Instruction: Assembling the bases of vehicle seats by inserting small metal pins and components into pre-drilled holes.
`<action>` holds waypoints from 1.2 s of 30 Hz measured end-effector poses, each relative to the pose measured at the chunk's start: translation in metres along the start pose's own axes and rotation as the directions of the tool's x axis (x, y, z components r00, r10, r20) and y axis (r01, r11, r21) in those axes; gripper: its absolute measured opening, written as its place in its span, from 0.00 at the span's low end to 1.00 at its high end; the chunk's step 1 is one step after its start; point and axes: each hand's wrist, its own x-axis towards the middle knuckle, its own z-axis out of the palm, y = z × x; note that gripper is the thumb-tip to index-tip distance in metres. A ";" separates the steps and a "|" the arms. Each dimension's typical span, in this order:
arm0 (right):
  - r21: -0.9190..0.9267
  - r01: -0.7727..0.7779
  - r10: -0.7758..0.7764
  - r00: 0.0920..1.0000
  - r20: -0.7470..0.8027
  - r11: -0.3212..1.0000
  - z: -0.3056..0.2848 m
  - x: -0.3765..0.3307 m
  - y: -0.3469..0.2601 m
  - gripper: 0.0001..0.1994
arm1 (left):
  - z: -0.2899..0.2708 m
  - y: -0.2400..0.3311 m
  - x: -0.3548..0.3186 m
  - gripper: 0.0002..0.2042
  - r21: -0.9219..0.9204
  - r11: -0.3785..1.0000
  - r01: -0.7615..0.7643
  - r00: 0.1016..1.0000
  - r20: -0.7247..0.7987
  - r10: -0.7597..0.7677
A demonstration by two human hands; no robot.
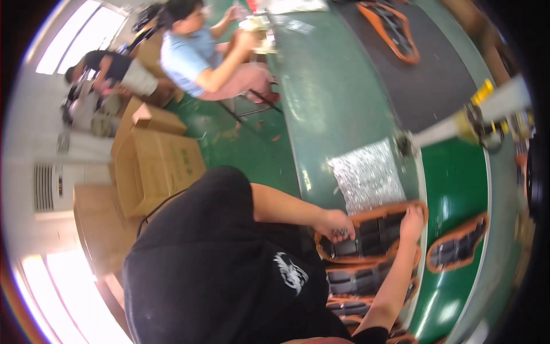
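A long black ribbed shell with an orange rim [375, 232] lies on the bench in front of me. My left hand [337, 225] is closed over its left end around several small metal pieces [342, 233], too small to name exactly. At the shell's right end, my right hand [412, 222] has its fingers drawn together by the rim; what they pinch, if anything, is hidden. More such orange-rimmed shells [358, 280] lie in a row nearer my body, partly covered by my right forearm. A crinkled silver bag [368, 175] sits just beyond the shell.
A green belt [452, 183] runs along the right, carrying another orange-rimmed shell [458, 243]. A pale post [452, 129] juts across it. One more shell [392, 28] rests on a dark mat [424, 86]. Cardboard boxes [157, 166] stand left; a person in light blue [192, 60] sits farther along.
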 end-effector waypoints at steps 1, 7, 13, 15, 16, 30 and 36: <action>0.024 0.039 -0.039 0.999 0.023 0.999 0.001 0.006 -0.005 0.08 | 0.000 -0.004 -0.003 0.07 -0.035 0.998 -0.061 0.998 -0.036 0.059; 0.027 0.159 -0.160 0.986 0.046 0.987 -0.007 0.030 -0.013 0.06 | 0.006 -0.003 -0.009 0.09 -0.012 0.999 -0.034 0.997 -0.066 0.033; -0.229 0.157 -0.122 0.980 0.160 0.961 -0.003 0.039 -0.009 0.14 | 0.010 0.006 -0.011 0.07 -0.010 0.999 -0.031 0.999 -0.042 0.030; -0.316 0.169 -0.115 0.976 0.182 0.934 0.001 0.044 -0.009 0.18 | 0.009 0.007 -0.013 0.07 0.007 0.999 -0.047 0.997 -0.060 0.048; -0.311 0.115 -0.043 0.972 0.231 0.943 0.000 0.048 -0.015 0.21 | 0.007 0.007 -0.013 0.07 0.001 0.998 -0.056 0.996 -0.070 0.056; 0.013 -0.157 0.152 0.974 0.169 0.988 -0.017 0.014 -0.038 0.12 | -0.009 0.026 -0.006 0.10 -0.200 0.977 -0.080 0.991 -0.123 0.056; 0.684 0.042 0.053 0.992 -0.117 0.729 -0.084 -0.078 -0.132 0.08 | 0.028 0.042 0.001 0.14 -0.252 0.954 -0.160 0.978 -0.170 0.119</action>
